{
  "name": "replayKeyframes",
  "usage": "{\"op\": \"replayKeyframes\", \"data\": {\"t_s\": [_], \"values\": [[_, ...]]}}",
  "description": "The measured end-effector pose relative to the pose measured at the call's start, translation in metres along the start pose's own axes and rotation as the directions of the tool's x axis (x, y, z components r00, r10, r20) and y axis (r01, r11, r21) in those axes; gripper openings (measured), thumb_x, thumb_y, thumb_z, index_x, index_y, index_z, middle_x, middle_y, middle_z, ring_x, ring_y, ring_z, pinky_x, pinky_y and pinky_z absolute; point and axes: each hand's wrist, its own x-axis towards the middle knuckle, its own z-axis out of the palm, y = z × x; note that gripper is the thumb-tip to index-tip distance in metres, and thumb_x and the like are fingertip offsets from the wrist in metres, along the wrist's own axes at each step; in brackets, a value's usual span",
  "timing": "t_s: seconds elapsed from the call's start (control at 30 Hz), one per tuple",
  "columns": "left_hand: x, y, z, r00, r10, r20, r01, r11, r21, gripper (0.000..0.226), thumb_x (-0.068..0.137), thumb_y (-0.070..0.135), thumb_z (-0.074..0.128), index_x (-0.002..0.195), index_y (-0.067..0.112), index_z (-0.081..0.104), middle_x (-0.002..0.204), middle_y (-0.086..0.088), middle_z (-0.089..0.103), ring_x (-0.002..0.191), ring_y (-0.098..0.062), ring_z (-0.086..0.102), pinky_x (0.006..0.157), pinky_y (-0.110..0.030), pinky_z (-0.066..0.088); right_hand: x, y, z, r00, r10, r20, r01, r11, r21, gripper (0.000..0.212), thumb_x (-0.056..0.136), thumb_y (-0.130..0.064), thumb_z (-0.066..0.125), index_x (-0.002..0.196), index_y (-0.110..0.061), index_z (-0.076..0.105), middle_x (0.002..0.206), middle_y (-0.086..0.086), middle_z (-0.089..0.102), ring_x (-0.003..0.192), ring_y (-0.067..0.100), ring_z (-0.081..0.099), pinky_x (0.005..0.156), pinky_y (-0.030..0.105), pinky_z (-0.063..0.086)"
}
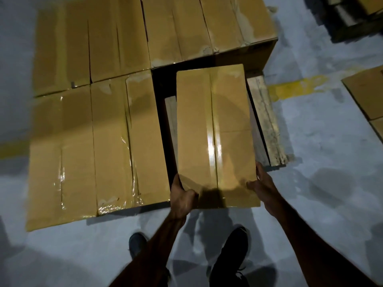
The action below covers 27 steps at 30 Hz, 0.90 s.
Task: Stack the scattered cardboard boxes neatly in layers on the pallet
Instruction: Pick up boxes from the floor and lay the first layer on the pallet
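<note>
- The floor is pale grey concrete with a worn yellow line at the right, just past the pallet's corner.
- The pallet lies on that floor; only its weathered planks at the near right corner show, with a dark gap beside them. The rest is covered by boxes.
- The stacked boxes form a flat layer of taped brown cartons packed edge to edge, filling the left and far parts of the pallet. Their tape shines in places.
- The held box is a long brown carton with a glossy tape strip down its middle seam. It sits over the open near right corner of the pallet, its long side running away from the person, its left edge near the stacked boxes with a dark gap between. Whether its underside touches the planks cannot be told.
- More cartons lie on the floor at the right edge, well apart from the pallet.
- A second pallet shows dimly at the top right corner.
- Dark shoes stand on the floor just before the pallet.
- The left hand grips the held box's near left corner, thumb on top, fingers curled round the edge.
- The right hand grips the near right corner, thumb on the top face, fingers wrapped down the side.
</note>
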Motion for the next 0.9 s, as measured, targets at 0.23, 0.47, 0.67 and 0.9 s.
{"op": "replayKeyframes", "data": {"t_s": [0.23, 0.47, 0.67, 0.9], "values": [[0.003, -0.016, 0.004, 0.995, 0.095, -0.036, -0.091, 0.99, 0.104, 0.078, 0.071, 0.04, 0.096, 0.137, 0.037, 0.055, 0.128, 0.011, 0.066, 0.118, -0.015, 0.065, 0.097, -0.043, 0.059, 0.015, -0.009, 0.002, 0.995, -0.08, 0.062, 0.084, 0.995, -0.061, 0.08, 0.093, 0.007, 0.062, 0.153, -0.04, 0.039, 0.136, -0.02, 0.059, 0.119, -0.004, 0.059, 0.081, 0.016, 0.057], [0.003, -0.027, 0.011, 0.994, 0.07, -0.079, -0.067, 0.997, 0.041, 0.094, 0.06, 0.054, 0.1, 0.138, 0.041, 0.049, 0.128, 0.01, 0.064, 0.116, -0.017, 0.065, 0.092, -0.045, 0.062, 0.009, -0.003, 0.003, 0.991, -0.094, 0.094, 0.1, 0.993, -0.06, 0.068, 0.098, -0.019, 0.074, 0.15, -0.044, 0.038, 0.127, -0.035, 0.06, 0.117, -0.011, 0.058, 0.086, 0.018, 0.052], [0.016, -0.025, 0.006, 0.995, 0.008, -0.098, -0.007, 1.0, 0.011, 0.079, 0.059, 0.039, 0.099, 0.127, 0.028, 0.062, 0.116, 0.005, 0.071, 0.105, -0.02, 0.07, 0.082, -0.042, 0.065, 0.012, -0.021, 0.013, 0.983, -0.142, 0.112, 0.143, 0.99, 0.002, 0.055, 0.092, -0.027, 0.081, 0.134, -0.022, 0.046, 0.118, -0.011, 0.059, 0.107, 0.006, 0.066, 0.074, 0.018, 0.054], [0.014, -0.032, 0.005, 0.994, -0.033, -0.106, 0.024, 0.996, -0.083, 0.071, 0.066, 0.031, 0.094, 0.128, 0.027, 0.06, 0.116, -0.002, 0.067, 0.105, -0.026, 0.07, 0.083, -0.046, 0.065, 0.017, -0.002, 0.013, 0.986, -0.146, 0.077, 0.154, 0.982, -0.111, 0.081, 0.088, -0.033, 0.081, 0.155, -0.03, 0.036, 0.145, -0.004, 0.056, 0.131, 0.019, 0.057, 0.103, 0.045, 0.055]]}}
